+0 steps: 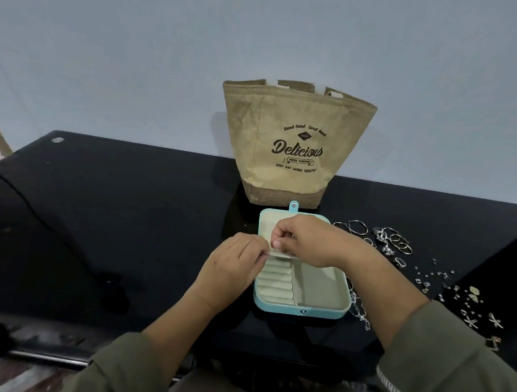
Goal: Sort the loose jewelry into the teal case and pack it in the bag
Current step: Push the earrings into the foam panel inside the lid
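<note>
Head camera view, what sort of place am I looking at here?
Most likely a room at home, not a shop: a glossy black table against a plain pale wall, a printed lunch bag, and a teal case with loose rings beside it.

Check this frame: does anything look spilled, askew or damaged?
Nothing stands out. The teal case lies open and flat, the bag stands upright behind it, and the loose jewelry is strewn to the case's right, awaiting sorting. Both the left hand and right hand pinch the case's cream flap.
</note>
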A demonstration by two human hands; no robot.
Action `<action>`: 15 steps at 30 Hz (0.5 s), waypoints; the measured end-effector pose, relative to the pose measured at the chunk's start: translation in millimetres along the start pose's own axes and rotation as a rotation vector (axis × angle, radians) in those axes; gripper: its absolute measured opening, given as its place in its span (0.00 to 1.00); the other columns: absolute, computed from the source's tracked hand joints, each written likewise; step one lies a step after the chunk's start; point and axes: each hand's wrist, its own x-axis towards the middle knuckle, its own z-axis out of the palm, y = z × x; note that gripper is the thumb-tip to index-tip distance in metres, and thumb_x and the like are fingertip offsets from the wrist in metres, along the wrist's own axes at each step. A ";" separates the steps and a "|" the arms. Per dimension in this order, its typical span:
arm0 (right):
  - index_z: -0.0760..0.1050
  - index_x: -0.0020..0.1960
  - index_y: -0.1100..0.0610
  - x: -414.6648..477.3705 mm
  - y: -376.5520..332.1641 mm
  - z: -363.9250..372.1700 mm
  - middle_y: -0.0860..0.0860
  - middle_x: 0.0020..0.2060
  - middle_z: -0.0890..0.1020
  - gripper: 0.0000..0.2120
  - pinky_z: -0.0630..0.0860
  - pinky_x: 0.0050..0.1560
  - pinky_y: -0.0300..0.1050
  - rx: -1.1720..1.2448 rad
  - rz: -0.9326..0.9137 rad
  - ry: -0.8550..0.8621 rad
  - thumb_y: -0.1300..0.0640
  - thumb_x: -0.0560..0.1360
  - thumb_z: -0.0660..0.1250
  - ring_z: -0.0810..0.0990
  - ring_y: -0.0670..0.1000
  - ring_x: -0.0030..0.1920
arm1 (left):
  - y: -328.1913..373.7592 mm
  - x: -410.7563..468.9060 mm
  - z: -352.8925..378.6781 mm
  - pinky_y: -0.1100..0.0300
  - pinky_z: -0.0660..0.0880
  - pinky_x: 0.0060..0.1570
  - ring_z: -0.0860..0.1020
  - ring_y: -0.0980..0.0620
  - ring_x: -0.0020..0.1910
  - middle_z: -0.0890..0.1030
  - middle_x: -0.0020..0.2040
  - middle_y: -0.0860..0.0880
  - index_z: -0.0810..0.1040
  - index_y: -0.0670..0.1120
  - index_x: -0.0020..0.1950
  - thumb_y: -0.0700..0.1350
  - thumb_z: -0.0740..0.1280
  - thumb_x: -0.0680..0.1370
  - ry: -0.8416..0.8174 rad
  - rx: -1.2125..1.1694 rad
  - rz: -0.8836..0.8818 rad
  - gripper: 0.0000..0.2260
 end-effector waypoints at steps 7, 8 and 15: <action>0.76 0.46 0.54 1.3 -1.6 0.0 0.44 0.34 0.75 0.07 0.65 0.36 0.37 -0.003 0.005 -0.061 0.57 0.80 0.59 0.71 0.44 0.34 | 0.7 -0.7 -1.9 0.56 0.76 0.42 0.76 0.52 0.39 0.80 0.43 0.49 0.78 0.42 0.48 0.38 0.68 0.78 -0.026 0.008 -0.001 0.00; 0.75 0.46 0.54 1.0 -1.8 -0.2 0.44 0.34 0.75 0.07 0.65 0.36 0.37 -0.003 0.006 -0.068 0.57 0.80 0.59 0.70 0.44 0.34 | 1.3 -0.9 -2.1 0.55 0.76 0.41 0.76 0.52 0.39 0.79 0.43 0.49 0.78 0.42 0.48 0.38 0.68 0.78 -0.029 0.012 -0.005 0.00; 0.76 0.47 0.54 0.1 -6.0 -3.7 0.43 0.35 0.76 0.05 0.66 0.35 0.36 -0.101 -0.011 -0.071 0.57 0.79 0.62 0.72 0.42 0.36 | 4.4 0.8 -4.2 0.55 0.76 0.41 0.77 0.51 0.39 0.80 0.43 0.49 0.79 0.41 0.46 0.39 0.67 0.79 -0.035 0.000 -0.031 0.03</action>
